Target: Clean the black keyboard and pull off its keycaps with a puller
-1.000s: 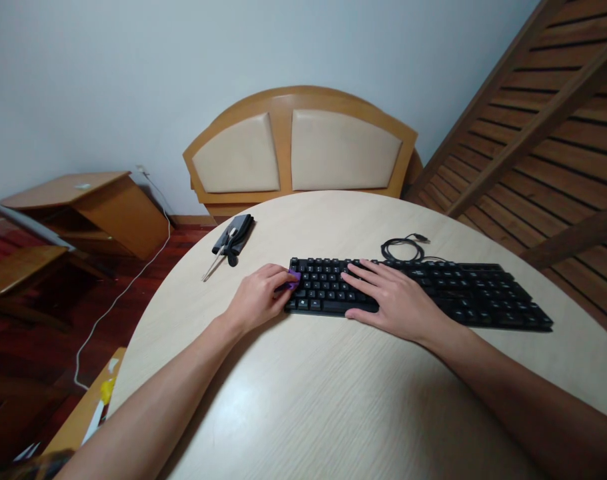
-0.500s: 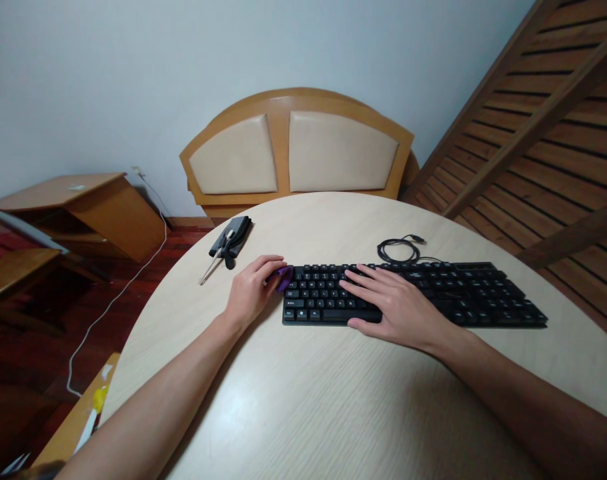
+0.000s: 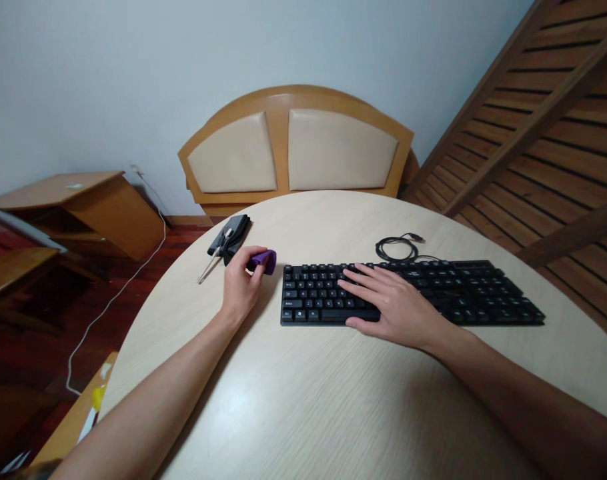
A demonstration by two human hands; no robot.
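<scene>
A black keyboard (image 3: pixel 328 293) lies on the pale round table (image 3: pixel 283 393). My right hand (image 3: pixel 391 300) rests flat across its middle keys, fingers spread, holding nothing. Just left of the keyboard, my left hand (image 3: pixel 242 283) pinches a folded purple cloth (image 3: pixel 265 259) between thumb and fingers. The cloth is apart from the keys. The keyboard's black cable (image 3: pixel 397 249) is coiled behind it and ends in a plug. Part of the keys is hidden under my right hand.
Beyond my left hand lie a dark folded pouch (image 3: pixel 241 227) and a thin rod with a white tip (image 3: pixel 213 260). A wooden headboard (image 3: pixel 283 100) stands behind the table. Wooden slats (image 3: pixel 548 133) lean at right. A small cabinet (image 3: pixel 118 213) and a white cord (image 3: pixel 111 303) are at left.
My left hand has moved left and slightly up, taking the purple cloth away from the keyboard's left end. My right hand has stayed in place on the keys.
</scene>
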